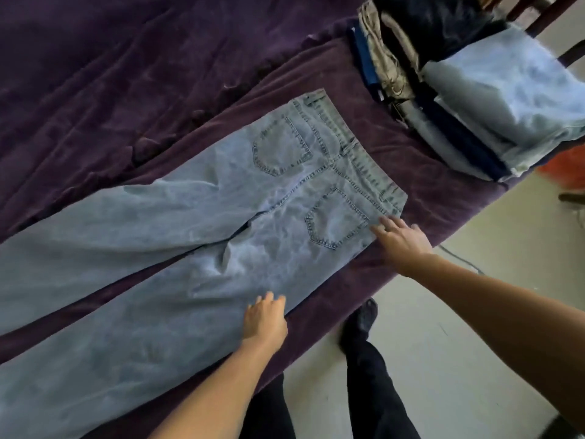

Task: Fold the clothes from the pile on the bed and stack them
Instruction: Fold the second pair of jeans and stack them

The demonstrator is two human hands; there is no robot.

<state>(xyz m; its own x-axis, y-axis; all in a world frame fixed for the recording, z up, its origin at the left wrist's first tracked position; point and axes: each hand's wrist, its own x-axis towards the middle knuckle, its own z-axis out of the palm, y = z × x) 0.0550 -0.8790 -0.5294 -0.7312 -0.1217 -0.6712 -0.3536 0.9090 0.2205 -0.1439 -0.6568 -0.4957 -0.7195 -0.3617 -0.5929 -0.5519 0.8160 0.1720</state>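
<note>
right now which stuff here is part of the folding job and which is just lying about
In the job: light blue jeans spread flat on the purple bedspread; folded stack near the waistband; left hand and right hand, both touching the jeans' near edge.
Lying about: orange object and cable on the floor.

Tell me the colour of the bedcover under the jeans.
The bedcover is dark purple, seen best in the head view.

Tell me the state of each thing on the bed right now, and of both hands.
jeans: unfolded, spread flat, back pockets up, legs apart.
stack of clothes: folded, piled at the bed's edge.
bedcover: wrinkled.
left hand: rests on the near leg's edge.
right hand: fingers spread, touches the jeans by the waistband.
</note>
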